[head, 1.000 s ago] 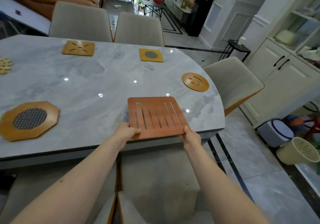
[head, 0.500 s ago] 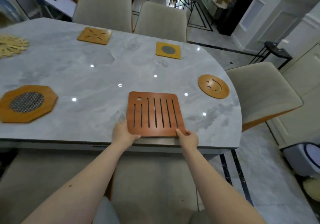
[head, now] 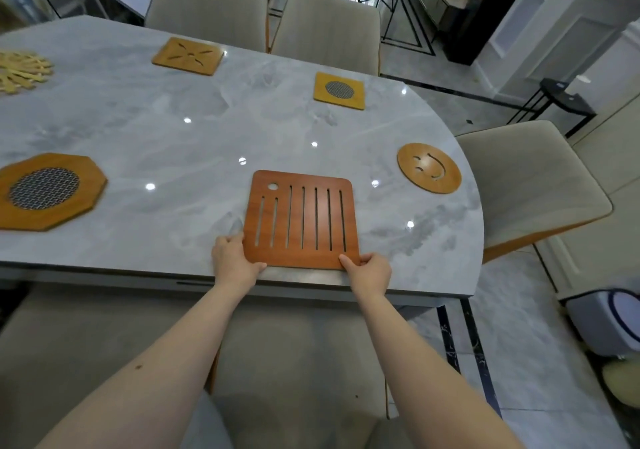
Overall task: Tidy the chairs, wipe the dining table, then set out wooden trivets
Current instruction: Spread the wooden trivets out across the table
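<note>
1 head view, high, facing forward-down, close over table [head: 173, 136] edge

No text, label, brand or number can be read anywhere in the frame. The only sign is a smiling face, two eyes and a curved mouth, cut through the round trivet [head: 429, 168] at the right of the tabletop [head: 194, 143]. The boxes and items on the shelving at the upper right are too small and blurred to show any lettering.
</note>
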Tool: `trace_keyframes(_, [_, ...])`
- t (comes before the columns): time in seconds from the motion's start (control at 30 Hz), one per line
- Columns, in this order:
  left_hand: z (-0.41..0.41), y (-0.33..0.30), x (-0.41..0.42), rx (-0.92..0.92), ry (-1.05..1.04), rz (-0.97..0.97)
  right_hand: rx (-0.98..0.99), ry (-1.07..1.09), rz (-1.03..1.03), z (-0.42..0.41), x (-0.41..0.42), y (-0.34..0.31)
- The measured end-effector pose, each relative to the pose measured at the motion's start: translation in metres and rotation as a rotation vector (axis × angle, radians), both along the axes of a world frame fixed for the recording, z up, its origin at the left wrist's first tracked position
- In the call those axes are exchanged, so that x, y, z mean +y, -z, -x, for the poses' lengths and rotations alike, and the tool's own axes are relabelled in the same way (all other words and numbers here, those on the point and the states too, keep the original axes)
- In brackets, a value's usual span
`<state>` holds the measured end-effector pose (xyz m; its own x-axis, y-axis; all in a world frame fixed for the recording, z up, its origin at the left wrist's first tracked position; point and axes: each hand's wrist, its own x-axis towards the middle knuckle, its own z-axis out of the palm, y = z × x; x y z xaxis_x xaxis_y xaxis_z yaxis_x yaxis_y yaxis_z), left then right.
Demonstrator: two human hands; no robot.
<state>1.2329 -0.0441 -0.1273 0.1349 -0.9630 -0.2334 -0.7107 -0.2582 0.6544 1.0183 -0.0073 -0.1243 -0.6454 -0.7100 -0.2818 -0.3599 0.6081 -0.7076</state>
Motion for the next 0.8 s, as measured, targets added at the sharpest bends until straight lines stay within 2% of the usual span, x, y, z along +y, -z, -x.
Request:
trace_keyframes(0.23, [0.007, 0.005, -0.002, -0.011, 0.047, -0.004, -0.008, 0.03, 0.025, 0.006, 0.004, 0.002])
trace_keyframes(0.8, [0.015, 0.005, -0.002, -0.008, 0.003, 0.02, 0.042, 0.026, 0.018, 0.007, 0.002, 0.002])
